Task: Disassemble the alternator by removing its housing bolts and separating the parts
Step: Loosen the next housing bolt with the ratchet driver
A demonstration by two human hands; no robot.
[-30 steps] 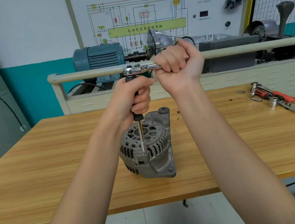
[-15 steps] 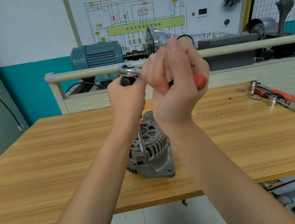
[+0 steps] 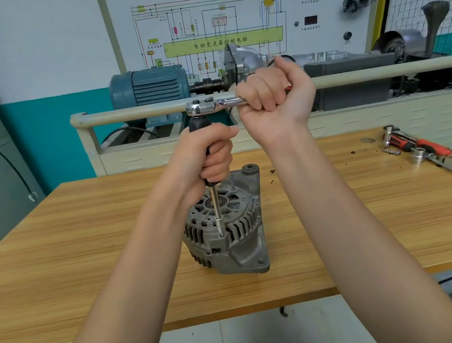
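Alternator (image 3: 229, 231): stood near the middle of the wooden table (image 3: 56, 277), slotted housing face up, exposing its bolts.
Left hand (image 3: 210, 159): gripped the driver's black handle (image 3: 200, 124), likely steadying the shaft on a bolt.
Right hand (image 3: 276, 102): fisted around the ratchet (image 3: 207, 105), probably for leverage.

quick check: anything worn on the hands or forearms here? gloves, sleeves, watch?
Nothing worn that shows. The left hand and the right hand are bare, no gloves, and no rings visible from this angle. Both forearms are uncovered from the wrist down to the bottom of the frame: no sleeve cuff, watch or band in view. Nothing is marked on them.
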